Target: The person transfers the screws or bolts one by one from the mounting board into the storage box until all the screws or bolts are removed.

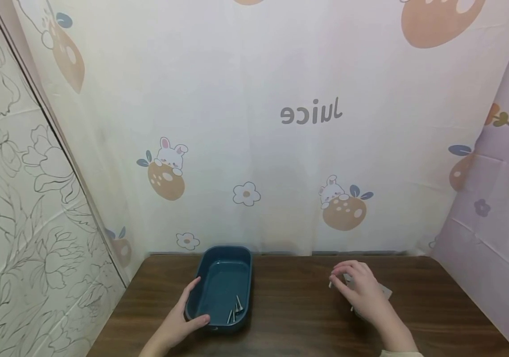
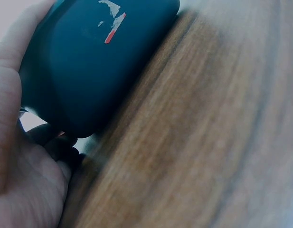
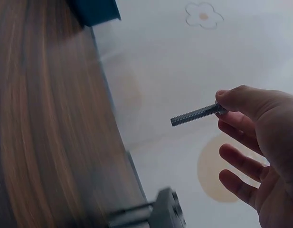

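At the left of the table, my left hand [image 1: 176, 321] grips the near left corner of a dark blue rectangular tray [image 1: 227, 280], thumb at the near rim and fingers along the left side. Several metal bolts [image 1: 236, 311] lie in the tray's near right corner. Over the right side of the table, my right hand [image 1: 365, 293] pinches a threaded bolt [image 3: 194, 115] by its head between thumb and index finger, the other fingers loosely curled. Behind that hand in the head view is a grey block [image 1: 386, 291], mostly hidden. Rods project from this block in the right wrist view.
The brown wooden table [image 1: 290, 307] runs back to a printed white curtain [image 1: 245, 124]. More patterned cloth hangs along the left [image 1: 35, 198] and right sides. Bare wood shows between the tray and the grey block.
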{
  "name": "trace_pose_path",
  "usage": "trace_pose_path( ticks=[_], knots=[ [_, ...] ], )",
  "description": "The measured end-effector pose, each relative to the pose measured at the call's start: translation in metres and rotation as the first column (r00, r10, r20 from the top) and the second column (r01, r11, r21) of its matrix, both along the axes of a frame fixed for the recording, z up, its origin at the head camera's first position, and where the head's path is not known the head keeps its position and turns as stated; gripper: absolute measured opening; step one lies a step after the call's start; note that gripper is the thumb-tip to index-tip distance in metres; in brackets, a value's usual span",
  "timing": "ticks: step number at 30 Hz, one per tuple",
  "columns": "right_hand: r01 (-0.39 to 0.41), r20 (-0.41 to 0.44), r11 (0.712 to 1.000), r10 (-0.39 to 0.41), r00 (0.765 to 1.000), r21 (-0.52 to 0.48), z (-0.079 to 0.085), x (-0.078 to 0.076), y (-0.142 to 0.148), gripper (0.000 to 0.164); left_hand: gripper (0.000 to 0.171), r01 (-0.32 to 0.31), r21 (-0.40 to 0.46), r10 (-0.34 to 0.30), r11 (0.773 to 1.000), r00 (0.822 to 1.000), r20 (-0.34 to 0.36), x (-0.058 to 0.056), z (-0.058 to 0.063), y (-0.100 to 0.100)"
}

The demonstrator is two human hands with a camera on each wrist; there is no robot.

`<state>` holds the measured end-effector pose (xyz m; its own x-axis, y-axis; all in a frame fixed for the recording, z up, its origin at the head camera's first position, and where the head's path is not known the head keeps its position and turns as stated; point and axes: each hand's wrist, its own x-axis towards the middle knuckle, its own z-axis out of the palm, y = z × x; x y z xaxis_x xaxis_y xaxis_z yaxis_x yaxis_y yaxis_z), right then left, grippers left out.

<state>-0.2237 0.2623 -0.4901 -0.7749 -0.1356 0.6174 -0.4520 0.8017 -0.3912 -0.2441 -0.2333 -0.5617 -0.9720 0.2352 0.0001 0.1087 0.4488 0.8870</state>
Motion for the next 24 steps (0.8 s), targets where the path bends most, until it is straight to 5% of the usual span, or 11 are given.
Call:
trace_pose_path(
  ticks=[8, 24],
  knots=[
    [-0.019, 0.042, 1.0, 0.02, 0.999, -0.013, 0.0, -0.01, -0.037, 0.012, 0.086, -0.005, -0.006, 0.005, 1.0, 1.0, 0.008, -0.001, -0.001, 0.0],
    [-0.267, 0.049, 0.964, 0.267, 0.962, -0.015, -0.007, -0.029, -0.116, 0.012, 0.086, -0.001, 0.011, 0.001, 1.0, 0.999, 0.036, 0.001, 0.003, 0.001]
  ],
)
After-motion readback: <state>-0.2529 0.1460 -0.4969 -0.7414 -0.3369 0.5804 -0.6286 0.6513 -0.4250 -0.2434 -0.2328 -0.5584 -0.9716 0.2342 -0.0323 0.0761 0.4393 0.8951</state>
